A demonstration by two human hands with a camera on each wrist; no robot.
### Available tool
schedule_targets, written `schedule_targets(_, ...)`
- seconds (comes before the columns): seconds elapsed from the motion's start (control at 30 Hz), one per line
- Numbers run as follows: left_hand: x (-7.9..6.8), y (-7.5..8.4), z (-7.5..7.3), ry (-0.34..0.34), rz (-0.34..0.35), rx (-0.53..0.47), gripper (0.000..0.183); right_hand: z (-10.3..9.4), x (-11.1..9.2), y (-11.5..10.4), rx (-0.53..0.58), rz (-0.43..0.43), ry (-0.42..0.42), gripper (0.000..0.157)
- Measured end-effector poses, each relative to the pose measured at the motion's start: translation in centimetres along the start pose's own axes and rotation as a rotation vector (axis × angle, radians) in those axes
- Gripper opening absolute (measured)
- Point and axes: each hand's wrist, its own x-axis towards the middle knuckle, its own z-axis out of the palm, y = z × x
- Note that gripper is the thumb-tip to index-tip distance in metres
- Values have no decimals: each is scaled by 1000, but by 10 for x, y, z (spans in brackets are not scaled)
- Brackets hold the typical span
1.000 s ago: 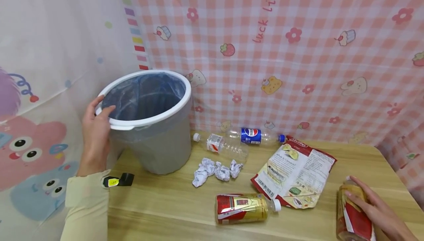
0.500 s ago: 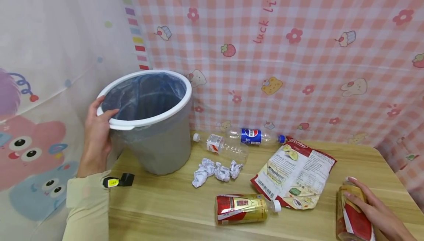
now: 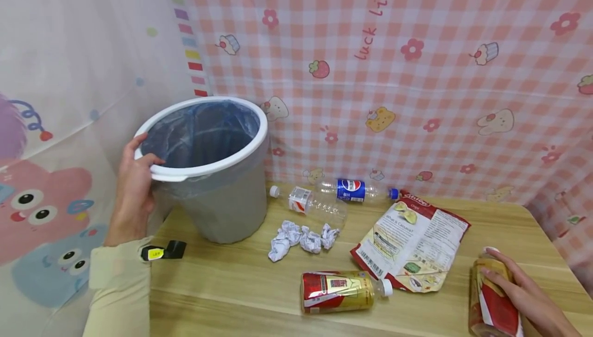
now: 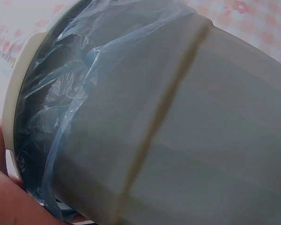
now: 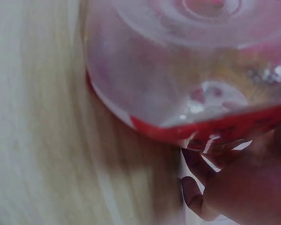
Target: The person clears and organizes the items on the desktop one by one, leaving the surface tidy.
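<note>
My left hand point(image 3: 132, 193) grips the white rim of a grey trash bin point(image 3: 222, 208) at the left of the table. A thin bluish bag point(image 4: 84, 70) lines the bin and hangs over its outside in the left wrist view. Far to the right, my right hand point(image 3: 528, 288) holds a plastic bottle point(image 3: 498, 306) with a red and gold label and a white cap, low at the tabletop. Its clear base point(image 5: 145, 70) fills much of the right wrist view, with my curled fingers point(image 5: 194, 192) below it; part of the grip is hidden.
Between my hands lie another red and gold bottle point(image 3: 335, 291), a chip bag point(image 3: 412, 249), several crumpled paper balls point(image 3: 310, 240), a clear bottle point(image 3: 324, 208) and a blue-labelled bottle point(image 3: 350, 190). A checked cloth point(image 3: 361, 90) hangs behind the table point(image 3: 222, 301).
My left thumb has shifted slightly at the bin rim. The bottle in my right hand has turned a little, showing more of its cap. Everything else stays in place.
</note>
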Motion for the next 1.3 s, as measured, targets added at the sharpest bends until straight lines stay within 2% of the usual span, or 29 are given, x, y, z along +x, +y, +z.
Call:
schedule_targets(0.13,1,2,-3,-7,-6,42,66,1,1,-3,32,7,-6,83)
schedule_targets(0.23,1,2,-5,-25,-6,36,68,1,3,-5,54,1,-7,82)
schedule_targets(0.37,0,3,-8,-57,-2,28,71,1,4,-7,37,1,-9,82)
schedule_targets(0.67,-1,1,-10,-80,1,109,68,0,6,-14,-9,11,-11,83)
schedule_targets(0.93,0,0,-11,-90,34,166,67,4,8,-18,94,-46,11,79)
schedule_targets(1.17,1,-1,-13,-119,39,184,67,3,6,-29,87,-125,44,66)
schedule_targets(1.3,2,-2,-14,-133,43,185,66,1,6,-42,109,-130,30,65)
